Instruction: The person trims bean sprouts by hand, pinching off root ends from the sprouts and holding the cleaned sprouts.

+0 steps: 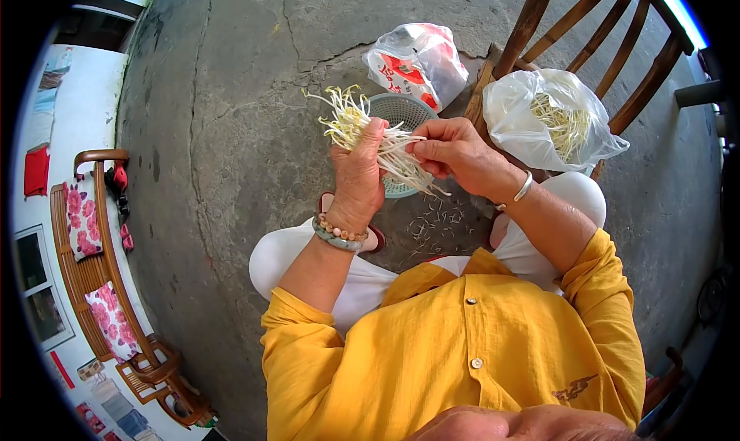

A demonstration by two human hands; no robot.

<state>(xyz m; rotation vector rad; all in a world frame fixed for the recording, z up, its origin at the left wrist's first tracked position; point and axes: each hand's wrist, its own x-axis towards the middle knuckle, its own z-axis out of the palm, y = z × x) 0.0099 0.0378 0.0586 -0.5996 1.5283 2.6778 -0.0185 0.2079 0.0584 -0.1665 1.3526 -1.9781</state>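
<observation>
A bundle of bean sprouts (397, 157) is gripped in my left hand (358, 175), yellow heads up and to the left, white stems fanning to the right. My right hand (455, 154) pinches at the stem ends, thumb and forefinger together on the thin tips. Below both hands stands a pale green plastic colander (401, 106), partly covered by the sprouts and my hands. Broken root ends (439, 223) lie scattered on the concrete floor between my feet.
A white plastic bag of bean sprouts (555, 121) rests on a wooden chair (532, 21) at the right. Behind the colander sits a red-and-white plastic bag (420, 63). A wooden bench (116, 264) with flowered cushions stands along the left wall.
</observation>
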